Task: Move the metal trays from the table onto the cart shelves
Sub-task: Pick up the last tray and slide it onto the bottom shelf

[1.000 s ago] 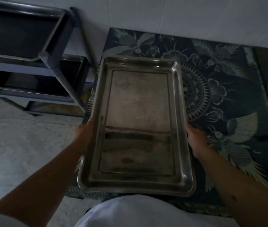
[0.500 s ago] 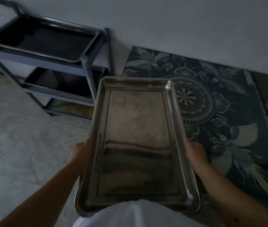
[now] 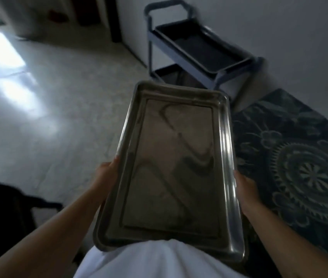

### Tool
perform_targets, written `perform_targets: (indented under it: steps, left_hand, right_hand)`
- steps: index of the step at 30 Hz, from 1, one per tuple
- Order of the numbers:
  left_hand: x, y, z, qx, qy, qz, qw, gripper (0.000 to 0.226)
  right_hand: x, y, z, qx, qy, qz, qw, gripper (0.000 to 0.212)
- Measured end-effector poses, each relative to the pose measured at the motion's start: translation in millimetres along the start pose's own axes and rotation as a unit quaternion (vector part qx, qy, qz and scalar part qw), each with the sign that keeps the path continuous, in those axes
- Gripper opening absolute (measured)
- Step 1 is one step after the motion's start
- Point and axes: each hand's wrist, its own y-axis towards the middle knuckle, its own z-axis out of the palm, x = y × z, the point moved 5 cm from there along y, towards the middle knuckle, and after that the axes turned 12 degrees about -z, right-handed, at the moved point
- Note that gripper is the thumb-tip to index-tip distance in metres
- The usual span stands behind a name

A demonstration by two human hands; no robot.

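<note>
I hold a long rectangular metal tray [image 3: 175, 167] level in front of my body, its far short end pointing toward the cart. My left hand [image 3: 106, 175] grips its left long rim near the middle, and my right hand [image 3: 246, 189] grips the right long rim. The tray is empty and shiny. The grey cart [image 3: 199, 51] stands against the wall just beyond the tray's far end, with a dark top shelf, a handle at its far end and a lower shelf partly hidden behind the tray.
The table with a dark patterned cloth [image 3: 299, 167] lies to the right, next to the wall. A pale tiled floor [image 3: 48, 107] stretches to the left, with bright light patches. A dark object [image 3: 4, 207] sits low at the left.
The view has swung left, so the cart now appears ahead and to the right instead of upper left. The tray stays held in both hands and has turned toward the cart.
</note>
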Motion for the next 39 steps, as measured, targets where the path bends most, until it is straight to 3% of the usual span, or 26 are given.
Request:
perform_targets:
  steps: [5,13,18,25,36,39]
  left_hand:
    - [101.1,-46.7,-76.5,-0.107,-0.089,-0.088,0.986,0.057]
    - [177.3,-56.8,-141.5,-0.149,-0.120,-0.132,0.973,0.053]
    - [161.1,-17.7,-194.0,-0.197,-0.112,-0.094,0.970,0.059]
    - [130.5,54.2,-249.8,-0.189,-0.088,-0.073,0.975,0.060]
    - [67.5,174.0,-263.0,-0.157,-0.053,-0.104,0.981,0.062]
    - [29.7,226.4,-268.9,-0.164,-0.001,-0.109,0.980,0.070]
  right_hand:
    - [23.9,-22.2,77.6,0.129,-0.053,-0.074,0.987,0.041]
    - [67.0,-40.8,178.1,0.238,-0.120,-0.135,0.954,0.049]
    - [106.8,-42.9,236.1,0.243,-0.087,-0.142,0.956,0.038]
    - [143.3,-29.1,304.3,0.231,-0.102,-0.151,0.956,0.048]
    - [163.9,45.0,386.3,0.212,-0.134,-0.117,0.961,0.051]
    - [181.3,85.8,424.4,0.210,-0.129,-0.108,0.963,0.052]
